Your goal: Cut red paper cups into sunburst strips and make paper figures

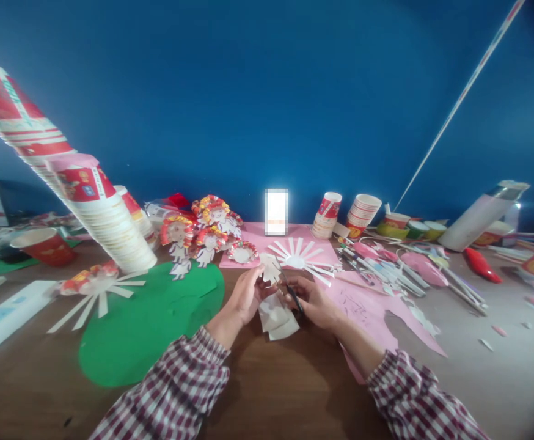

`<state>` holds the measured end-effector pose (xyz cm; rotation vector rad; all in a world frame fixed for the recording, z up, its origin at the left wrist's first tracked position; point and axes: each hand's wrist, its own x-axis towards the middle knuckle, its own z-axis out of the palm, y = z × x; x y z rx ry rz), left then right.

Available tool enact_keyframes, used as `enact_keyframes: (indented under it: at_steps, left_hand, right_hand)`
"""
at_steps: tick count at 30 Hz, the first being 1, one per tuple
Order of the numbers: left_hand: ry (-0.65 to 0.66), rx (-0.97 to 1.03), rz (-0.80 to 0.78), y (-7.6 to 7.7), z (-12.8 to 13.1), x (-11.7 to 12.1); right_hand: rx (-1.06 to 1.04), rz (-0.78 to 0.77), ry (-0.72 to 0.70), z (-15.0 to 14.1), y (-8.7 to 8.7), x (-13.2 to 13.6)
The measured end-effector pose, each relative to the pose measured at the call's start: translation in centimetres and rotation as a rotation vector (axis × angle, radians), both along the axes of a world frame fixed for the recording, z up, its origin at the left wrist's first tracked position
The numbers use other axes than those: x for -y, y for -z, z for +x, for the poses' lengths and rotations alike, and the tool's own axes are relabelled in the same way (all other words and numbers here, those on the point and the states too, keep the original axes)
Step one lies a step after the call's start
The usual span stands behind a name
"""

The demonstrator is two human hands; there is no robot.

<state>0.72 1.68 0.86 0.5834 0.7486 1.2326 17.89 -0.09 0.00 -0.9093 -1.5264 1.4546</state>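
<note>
My left hand pinches a small white paper cutout in front of me. Fingers of my right hand are wrapped around dark-handled scissors, whose blades lie at the right edge of the cutout. Below both hands, pale scraps of paper rest on the brown table. Just beyond is a paper cup cut into white strips, splayed out flat on pink paper. Several paper lion figures with red and yellow curled manes stand to the left.
Green paper covers the table at left, near another strip-cut cup. Tall stacks of paper cups lean behind it. Markers, cut pink paper, a white flask and a red pen-like object lie right.
</note>
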Motion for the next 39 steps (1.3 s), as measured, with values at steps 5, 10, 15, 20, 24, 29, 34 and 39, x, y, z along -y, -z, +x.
enact_keyframes:
  at_steps: [5,10,15,20,24,29,34,39]
  left_hand:
    - [-0.02,-0.093,0.014,-0.13,0.07,0.17]
    - [-0.026,-0.122,0.008,-0.35,0.24,0.29]
    - [-0.032,-0.141,0.019,-0.44,0.29,0.3]
    - [-0.034,-0.157,0.026,-0.4,0.34,0.34]
    - [-0.028,-0.161,0.03,-0.36,0.35,0.34]
    - [-0.019,-0.165,0.029,-0.38,0.3,0.39]
    - [-0.001,-0.19,0.039,-0.41,0.24,0.39]
    - [-0.008,-0.199,0.052,-0.48,0.27,0.38]
  right_hand:
    - [0.026,-0.015,0.005,0.03,-0.06,0.09]
    - [0.035,-0.003,-0.008,0.2,0.33,0.0]
    - [0.035,0.003,-0.013,0.2,0.48,-0.02]
    - [0.032,0.017,-0.014,0.18,0.31,0.04]
    - [0.031,0.008,-0.005,0.2,0.47,0.0]
    - [0.013,-0.002,-0.016,0.17,0.89,-0.11]
    - [0.013,-0.016,-0.017,0.14,0.69,-0.01]
    - [0.006,-0.01,-0.03,0.2,0.62,-0.01]
